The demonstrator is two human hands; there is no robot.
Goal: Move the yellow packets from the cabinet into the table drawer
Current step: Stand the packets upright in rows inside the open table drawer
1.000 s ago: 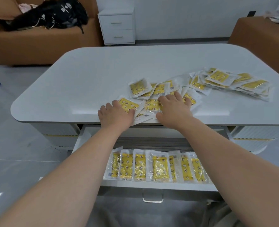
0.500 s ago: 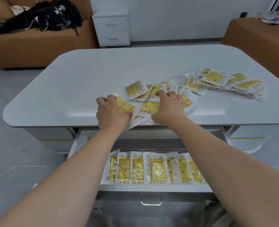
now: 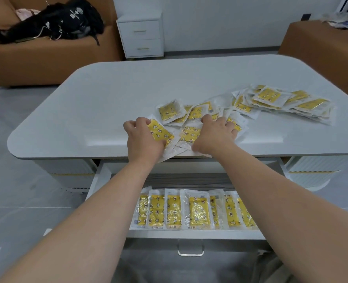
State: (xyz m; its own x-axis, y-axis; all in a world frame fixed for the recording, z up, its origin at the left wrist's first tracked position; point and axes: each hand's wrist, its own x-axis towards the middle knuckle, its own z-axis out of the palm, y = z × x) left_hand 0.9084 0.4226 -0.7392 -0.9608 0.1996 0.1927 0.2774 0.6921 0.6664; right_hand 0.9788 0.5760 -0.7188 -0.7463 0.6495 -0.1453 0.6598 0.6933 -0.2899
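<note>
Several yellow packets in clear wrappers lie scattered on the white table (image 3: 112, 94), in a near bunch (image 3: 189, 117) by the front edge and a far pile (image 3: 287, 101) at the right. My left hand (image 3: 142, 139) curls its fingers round the left side of the near bunch, over one packet (image 3: 158, 132). My right hand (image 3: 213, 135) curls over the right side of the same bunch. Below the table edge the drawer (image 3: 99, 180) stands pulled out, with a row of packets (image 3: 197, 211) laid side by side in it.
A white two-drawer cabinet (image 3: 141, 35) stands against the far wall. A brown sofa (image 3: 46, 58) with a black bag (image 3: 63, 21) is at the back left, and another brown seat (image 3: 328, 45) at the back right. The drawer handle (image 3: 190, 252) faces me.
Both hands went from lying flat on the near packets to curling their fingers round them, drawing the bunch together at the table's front edge.
</note>
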